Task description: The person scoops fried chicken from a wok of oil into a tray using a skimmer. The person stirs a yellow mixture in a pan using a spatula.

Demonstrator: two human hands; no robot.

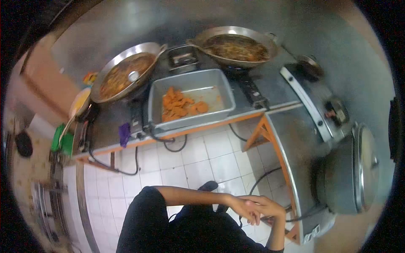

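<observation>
My left hand (244, 208) and my right hand (265, 206) meet in front of my body, above the tiled floor. The right hand lies across the left, its fingers stretched out over the back of it. Fingers of the left hand hang loosely downward, partly covered by the right. Neither hand holds any object. Ahead of them on the steel counter sits a grey plastic tub (230, 99) with orange-brown fried pieces (179, 105) heaped toward its left side.
Two large woks, a left wok (122, 80) and a right wok (234, 45), hold food in oil. A big lidded pot (344, 177) stands on the right counter near a single-burner stove (308, 105). A purple cloth (124, 134) hangs at the front edge. Hoses run below.
</observation>
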